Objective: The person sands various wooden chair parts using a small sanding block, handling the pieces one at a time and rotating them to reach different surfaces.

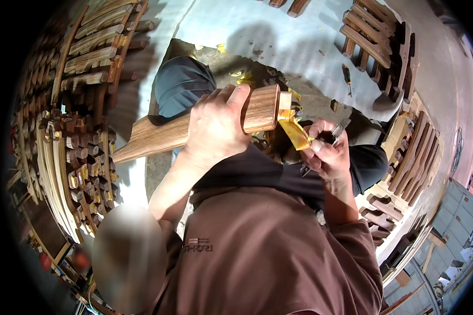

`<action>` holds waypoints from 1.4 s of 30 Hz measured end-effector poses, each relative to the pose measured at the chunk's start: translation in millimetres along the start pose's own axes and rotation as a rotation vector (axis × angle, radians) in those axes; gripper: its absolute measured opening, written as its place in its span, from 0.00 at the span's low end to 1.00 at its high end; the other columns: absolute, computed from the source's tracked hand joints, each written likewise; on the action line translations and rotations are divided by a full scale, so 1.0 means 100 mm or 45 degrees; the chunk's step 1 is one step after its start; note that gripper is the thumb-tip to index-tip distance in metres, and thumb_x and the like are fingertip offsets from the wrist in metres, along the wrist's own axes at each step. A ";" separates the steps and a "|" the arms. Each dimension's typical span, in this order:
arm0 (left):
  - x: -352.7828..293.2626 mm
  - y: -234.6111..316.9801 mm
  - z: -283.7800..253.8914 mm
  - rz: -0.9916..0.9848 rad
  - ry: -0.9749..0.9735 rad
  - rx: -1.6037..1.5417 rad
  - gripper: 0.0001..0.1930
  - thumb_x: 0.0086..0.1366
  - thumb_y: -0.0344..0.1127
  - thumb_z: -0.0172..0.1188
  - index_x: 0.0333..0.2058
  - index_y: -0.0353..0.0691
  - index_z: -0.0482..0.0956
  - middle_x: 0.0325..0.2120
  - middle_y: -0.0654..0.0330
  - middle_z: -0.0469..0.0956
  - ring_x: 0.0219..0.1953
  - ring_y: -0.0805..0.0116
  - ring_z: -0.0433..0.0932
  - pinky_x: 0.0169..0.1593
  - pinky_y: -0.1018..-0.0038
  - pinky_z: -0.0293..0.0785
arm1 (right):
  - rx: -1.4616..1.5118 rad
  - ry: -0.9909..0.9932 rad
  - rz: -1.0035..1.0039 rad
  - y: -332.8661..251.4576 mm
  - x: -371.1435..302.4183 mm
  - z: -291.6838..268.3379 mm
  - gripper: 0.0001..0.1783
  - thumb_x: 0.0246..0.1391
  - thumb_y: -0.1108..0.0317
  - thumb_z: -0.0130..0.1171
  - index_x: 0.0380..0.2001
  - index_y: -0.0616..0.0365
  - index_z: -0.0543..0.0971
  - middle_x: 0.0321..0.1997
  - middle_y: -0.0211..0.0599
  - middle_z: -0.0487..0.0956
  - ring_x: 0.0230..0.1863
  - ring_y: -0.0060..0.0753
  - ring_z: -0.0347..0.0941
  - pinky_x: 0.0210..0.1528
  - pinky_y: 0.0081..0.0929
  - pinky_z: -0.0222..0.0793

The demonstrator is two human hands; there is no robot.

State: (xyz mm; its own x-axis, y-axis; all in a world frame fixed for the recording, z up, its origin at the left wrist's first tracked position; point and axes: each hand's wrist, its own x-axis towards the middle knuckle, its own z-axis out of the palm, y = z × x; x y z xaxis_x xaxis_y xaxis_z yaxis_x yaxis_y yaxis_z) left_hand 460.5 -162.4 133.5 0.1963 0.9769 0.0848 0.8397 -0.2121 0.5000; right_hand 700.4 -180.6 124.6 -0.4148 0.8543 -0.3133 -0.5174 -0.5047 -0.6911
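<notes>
My left hand (218,121) is closed over a brown shaped wooden part (165,135), holding it slanted across my lap. A pale squared tenon (285,101) sticks out of its right end. Between the fingertips of my right hand (326,149) is a strip of yellow tape (294,133), whose upper end reaches the tenon. A thin metal tool (337,131) also shows at my right hand, its ends poking out past the fingers. Its kind is not clear, and my palm hides most of it.
Many similar wooden parts (94,52) are stacked at the left. More stacked parts (367,44) lie at the far right, near a screwdriver (347,79) on a pale sheet (215,26). Yellow tape scraps (244,79) lie beyond my legs. Curved parts (416,157) rest on cardboard at right.
</notes>
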 end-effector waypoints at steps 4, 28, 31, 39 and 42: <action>0.07 0.04 -0.10 -0.093 -0.105 -0.072 0.26 0.43 0.29 0.66 0.44 0.40 0.72 0.36 0.46 0.79 0.38 0.42 0.79 0.41 0.54 0.76 | 0.111 -0.072 -0.175 0.04 -0.02 -0.04 0.11 0.50 0.73 0.67 0.34 0.62 0.75 0.21 0.35 0.71 0.13 0.19 0.63 0.12 0.15 0.52; 0.24 -0.09 -2.57 0.110 0.497 -0.367 0.31 0.44 0.36 0.65 0.50 0.34 0.73 0.37 0.53 0.81 0.34 0.57 0.82 0.40 0.62 0.80 | -0.983 0.296 -0.217 0.23 0.61 -0.72 0.15 0.67 0.60 0.52 0.37 0.63 0.75 0.16 0.22 0.64 0.17 0.15 0.57 0.20 0.18 0.53; 0.44 -0.24 -3.37 0.753 0.723 -1.024 0.37 0.44 0.40 0.63 0.55 0.32 0.67 0.39 0.49 0.79 0.39 0.55 0.80 0.47 0.59 0.76 | -1.071 0.200 -0.252 0.16 0.66 -0.55 0.19 0.69 0.57 0.45 0.37 0.62 0.78 0.19 0.22 0.67 0.20 0.18 0.62 0.25 0.21 0.61; 0.88 -1.51 -3.06 0.720 0.932 -1.845 0.38 0.41 0.39 0.58 0.55 0.32 0.65 0.43 0.53 0.71 0.50 0.54 0.72 0.63 0.46 0.61 | -2.017 0.474 -1.309 -0.17 0.63 0.20 0.21 0.41 0.63 0.73 0.40 0.55 0.80 0.42 0.39 0.77 0.36 0.41 0.78 0.36 0.35 0.75; 1.11 -1.72 -2.46 0.694 0.751 -2.133 0.38 0.42 0.39 0.58 0.55 0.30 0.66 0.45 0.50 0.73 0.49 0.52 0.73 0.62 0.48 0.63 | -2.247 0.446 -1.433 -0.41 0.53 0.19 0.31 0.37 0.55 0.75 0.46 0.54 0.78 0.52 0.40 0.74 0.45 0.44 0.73 0.39 0.37 0.76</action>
State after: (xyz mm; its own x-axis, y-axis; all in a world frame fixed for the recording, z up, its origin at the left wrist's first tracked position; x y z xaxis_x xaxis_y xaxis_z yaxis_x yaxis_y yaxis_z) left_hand 213.6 -11.2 269.1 -0.2488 0.7783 0.5765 -0.6342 -0.5808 0.5104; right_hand 685.1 -116.7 148.8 -0.2758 0.7198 0.6371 0.7790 0.5556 -0.2905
